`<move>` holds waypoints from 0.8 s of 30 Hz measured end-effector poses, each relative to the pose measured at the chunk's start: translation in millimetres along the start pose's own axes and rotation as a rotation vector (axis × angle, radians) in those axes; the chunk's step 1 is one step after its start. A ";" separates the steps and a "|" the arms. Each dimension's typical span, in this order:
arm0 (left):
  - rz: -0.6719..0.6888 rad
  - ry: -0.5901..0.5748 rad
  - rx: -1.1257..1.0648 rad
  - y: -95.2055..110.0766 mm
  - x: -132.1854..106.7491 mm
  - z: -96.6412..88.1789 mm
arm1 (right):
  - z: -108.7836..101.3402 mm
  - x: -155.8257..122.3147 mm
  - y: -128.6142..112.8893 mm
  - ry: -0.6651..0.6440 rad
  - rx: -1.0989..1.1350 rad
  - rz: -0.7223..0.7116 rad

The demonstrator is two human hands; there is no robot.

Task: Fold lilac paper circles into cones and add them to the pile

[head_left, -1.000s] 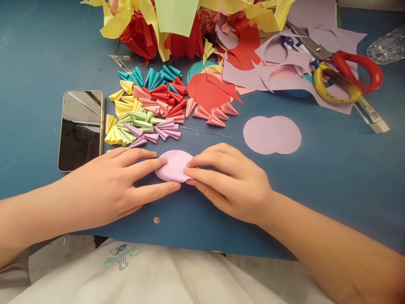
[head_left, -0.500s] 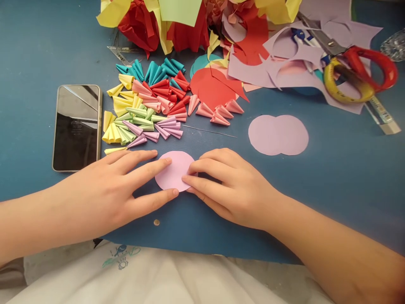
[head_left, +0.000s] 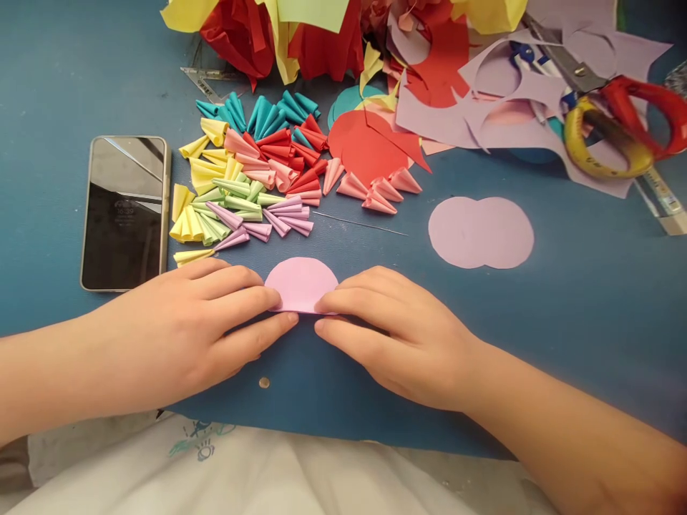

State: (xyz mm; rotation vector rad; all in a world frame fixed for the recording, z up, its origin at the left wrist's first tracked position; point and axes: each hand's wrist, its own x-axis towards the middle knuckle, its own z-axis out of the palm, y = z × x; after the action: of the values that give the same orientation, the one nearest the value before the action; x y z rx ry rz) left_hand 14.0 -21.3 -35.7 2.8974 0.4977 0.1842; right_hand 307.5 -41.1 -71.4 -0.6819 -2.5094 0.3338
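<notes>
A light purple paper circle (head_left: 301, 282) lies near the table's front, folded so that a straight edge faces me and the curved edge points away. My left hand (head_left: 209, 322) pinches its left end, index finger on top and thumb at the straight edge. At the right end, my right hand (head_left: 402, 332) grips the paper the same way, fingertips on the fold and thumb just below. To the right rests another purple paper piece (head_left: 481, 233), shaped like two overlapping circles.
Several coloured paper cones (head_left: 257, 172) lie behind my hands, with a thin needle (head_left: 361, 223) beside them. A phone (head_left: 126, 214) lies left. Scissors (head_left: 590, 93) sit on purple scraps (head_left: 434, 114) at the back right, near red paper (head_left: 370, 146).
The paper circle was rounder in outline and now shows a straight near edge. My left fingers, spread before, have drawn in to pinch its left end. The view has shifted slightly.
</notes>
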 end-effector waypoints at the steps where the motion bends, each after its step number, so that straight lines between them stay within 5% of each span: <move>1: -0.005 0.002 -0.004 -0.1 -0.3 0.3 | -0.1 0.1 0.0 -0.005 0.006 0.008; 24: -0.039 -0.047 0.056 2.0 -0.7 2.0 | 3.9 0.8 -0.6 0.013 0.001 0.021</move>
State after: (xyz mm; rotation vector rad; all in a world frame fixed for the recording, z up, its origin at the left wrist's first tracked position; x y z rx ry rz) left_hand 14.3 -23.7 -37.2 2.9360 0.5590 0.0979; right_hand 304.6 -41.5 -74.1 -0.7088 -2.4916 0.3373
